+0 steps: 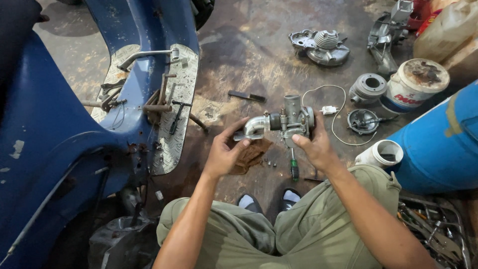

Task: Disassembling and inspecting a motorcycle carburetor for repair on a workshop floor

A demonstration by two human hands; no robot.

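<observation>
Grey cast metal is what we are holding: a carburettor [291, 119] with a curved elbow pipe [253, 127] on its left end, raised above the floor [249, 55] in front of our knees. Our left hand [224, 152] is pinching the elbow, thumb and fingers closed on its flange, while our right hand [314, 144] is cupping the body from behind, fingers wrapped round it and thumb pressing its lower face. By our reading we are turning the piece over to inspect it, or working at the joint between elbow and body; whatever follows would call for a steady grip on the body and a tool small enough for its brass screws. Under the hands a brown rag [253, 154] is lying crumpled on the stained floor, with a green-handled screwdriver [294, 167] just beside it. Toward the far right are sitting a finned cylinder [368, 88], a rusty-lidded white tin [416, 84] and a white cable [334, 112] with its plug. At the left a blue scooter frame [59, 129] is standing, its footboard covered in ribbed chequer plate, and a smooth blue drum [443, 139] is resting at the right edge.
</observation>
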